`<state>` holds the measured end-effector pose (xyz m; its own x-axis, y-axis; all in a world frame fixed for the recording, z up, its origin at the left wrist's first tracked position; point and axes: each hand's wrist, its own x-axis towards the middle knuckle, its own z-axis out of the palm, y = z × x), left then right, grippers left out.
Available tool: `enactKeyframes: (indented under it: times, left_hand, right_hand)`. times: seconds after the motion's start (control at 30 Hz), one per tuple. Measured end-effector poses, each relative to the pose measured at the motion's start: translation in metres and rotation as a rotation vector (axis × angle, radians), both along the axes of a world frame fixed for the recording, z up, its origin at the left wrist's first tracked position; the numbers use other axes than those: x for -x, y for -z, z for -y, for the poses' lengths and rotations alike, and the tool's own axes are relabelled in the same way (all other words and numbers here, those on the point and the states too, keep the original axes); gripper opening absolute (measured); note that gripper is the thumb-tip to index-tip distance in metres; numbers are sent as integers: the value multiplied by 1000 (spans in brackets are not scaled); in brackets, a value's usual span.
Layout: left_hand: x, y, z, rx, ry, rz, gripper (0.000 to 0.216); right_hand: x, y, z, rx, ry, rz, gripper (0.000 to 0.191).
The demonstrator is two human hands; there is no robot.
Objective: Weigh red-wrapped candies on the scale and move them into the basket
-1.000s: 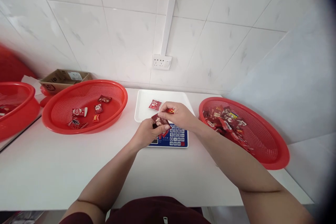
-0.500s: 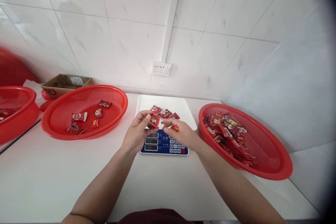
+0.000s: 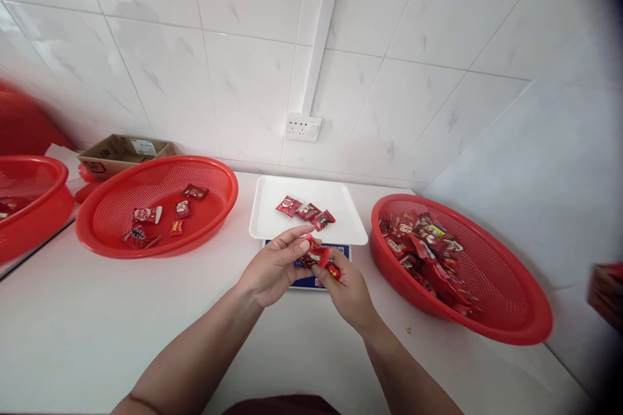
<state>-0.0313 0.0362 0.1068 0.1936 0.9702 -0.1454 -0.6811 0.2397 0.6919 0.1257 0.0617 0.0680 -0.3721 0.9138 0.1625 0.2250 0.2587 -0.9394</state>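
hands (image 3: pixel 270 270) (image 3: pixel 351 292) drew together since earlier, both gripping red packets (image 3: pixel 320 255) over blue panel (image 3: pixel 302 283).

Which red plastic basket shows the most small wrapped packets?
The red oval basket right of the white scale tray; both left baskets show far fewer packets.

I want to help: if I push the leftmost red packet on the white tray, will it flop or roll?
The red packet has a thin-looking wrapper, so its edges may bend easily. It's small next to the white tray, so it's probably light. It lies flat, so it would likely slide rather than roll.
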Motion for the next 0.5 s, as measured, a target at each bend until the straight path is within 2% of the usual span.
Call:
enactKeyframes:
  times: [0.1, 0.27, 0.4, 0.5]
  left_hand:
    - [12, -5, 0, -4, -16, 8, 27]
    - [29, -13, -5, -14, -168, 46, 19]
    - [22, -6, -11, 87, -181, 46, 10]
    - [12, 1, -13, 83, -144, -53, 17]
  right_hand:
    - [-4, -2, 1, 103, 74, -132, 18]
    - [-6, -9, -5, 365, 132, -426, 25]
    - [-3, -14, -5, 432, 119, -495, 27]
    - [1, -14, -7, 402, 114, -476, 27]
